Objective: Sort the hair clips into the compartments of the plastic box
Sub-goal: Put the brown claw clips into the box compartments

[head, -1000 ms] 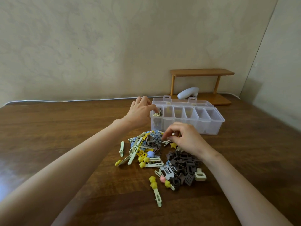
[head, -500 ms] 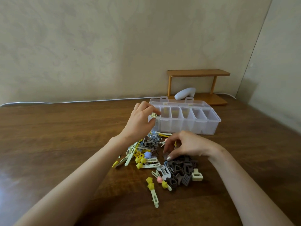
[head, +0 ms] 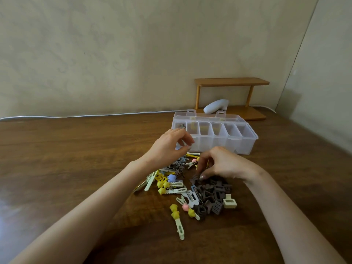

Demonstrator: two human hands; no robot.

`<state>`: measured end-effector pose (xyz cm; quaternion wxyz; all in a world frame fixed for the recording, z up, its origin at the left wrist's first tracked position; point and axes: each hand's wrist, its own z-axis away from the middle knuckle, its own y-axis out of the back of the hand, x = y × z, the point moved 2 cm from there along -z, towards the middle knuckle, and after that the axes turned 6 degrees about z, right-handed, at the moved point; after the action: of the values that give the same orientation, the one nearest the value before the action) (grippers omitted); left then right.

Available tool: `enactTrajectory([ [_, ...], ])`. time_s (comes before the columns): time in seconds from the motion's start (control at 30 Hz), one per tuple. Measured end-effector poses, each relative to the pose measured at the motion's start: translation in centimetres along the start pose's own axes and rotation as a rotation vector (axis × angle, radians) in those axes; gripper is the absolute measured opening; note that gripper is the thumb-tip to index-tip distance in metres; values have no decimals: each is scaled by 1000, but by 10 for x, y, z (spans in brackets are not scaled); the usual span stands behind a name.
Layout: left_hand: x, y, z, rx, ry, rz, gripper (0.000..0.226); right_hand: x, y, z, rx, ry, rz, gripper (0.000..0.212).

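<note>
A clear plastic box (head: pixel 245 143) with a row of several compartments stands open on the wooden table (head: pixel 76 159). Its leftmost compartment holds a small clip (head: pixel 182 126). In front of the box lies a heap of hair clips: brown ones (head: pixel 211 195), yellow star ones (head: pixel 163 185), a cream claw clip (head: pixel 230 201) and a long pale clip with yellow stars (head: pixel 178 220). My left hand (head: pixel 169 147) hovers by the box's left front corner, fingers loosely curled, holding nothing. My right hand (head: pixel 222 164) reaches down into the heap and pinches a brown clip (head: pixel 195 178) with thumb and fingertips.
A small wooden shelf (head: pixel 231 81) stands behind the box against the wall, with a white rounded object (head: pixel 216 105) under it. A white cable (head: pixel 76 116) runs along the table's far edge. A side wall rises close on the right.
My left hand carried a pale clip to the leftmost compartment, let it go, and has drawn back toward the heap. My right hand dropped from above the heap onto the brown clips.
</note>
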<state>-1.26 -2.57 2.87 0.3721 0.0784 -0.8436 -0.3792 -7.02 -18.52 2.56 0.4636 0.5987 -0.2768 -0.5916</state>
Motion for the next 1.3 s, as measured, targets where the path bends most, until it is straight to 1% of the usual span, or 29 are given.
enactTrajectory([
  [0.07, 2, 0, 0, -53, 25, 27, 9, 0, 3, -1, 128, 8, -94, 12],
  [0.17, 4, -1, 1, -177, 64, 13, 17, 5, 7, -4, 388, 4, -296, 15],
  [0.23, 5, -3, 1, -227, 72, 11, 24, 8, 7, -6, 458, 2, -440, 15],
  [0.3, 5, -5, 2, -218, 66, 14, 32, 9, 5, -7, 455, 5, -586, 14],
  [0.4, 6, -8, 2, -119, 29, -1, 38, 7, 2, -8, 420, 13, -707, 16],
  [0.47, 6, -9, 2, -59, -3, -29, 35, 7, 0, -9, 420, 9, -720, 19],
  [0.63, 7, -11, 3, 9, -38, -90, 24, 5, 1, -8, 437, 21, -779, 19],
  [0.73, 5, -4, -2, 75, -42, -116, 21, 7, 6, -5, 476, -2, -744, 15],
  [0.8, -2, 2, -8, 122, -15, -128, 20, 10, 13, -4, 500, -24, -647, 10],
  [0.87, -11, 7, -15, 155, 17, -133, 19, 14, 20, -3, 487, -23, -558, 7],
  [0.93, -19, 9, -23, 184, 42, -140, 18, 20, 22, -1, 468, -16, -471, 7],
  [1.0, -24, 8, -33, 203, 63, -147, 18, 29, 19, 1, 485, -17, -410, 9],
  [1.17, -33, -4, -56, 196, 116, -150, 22, 43, 10, 5, 597, -41, -413, 6],
  [1.3, -31, -8, -63, 219, 145, -155, 34, 39, 9, 5, 577, -1, -361, 6],
])
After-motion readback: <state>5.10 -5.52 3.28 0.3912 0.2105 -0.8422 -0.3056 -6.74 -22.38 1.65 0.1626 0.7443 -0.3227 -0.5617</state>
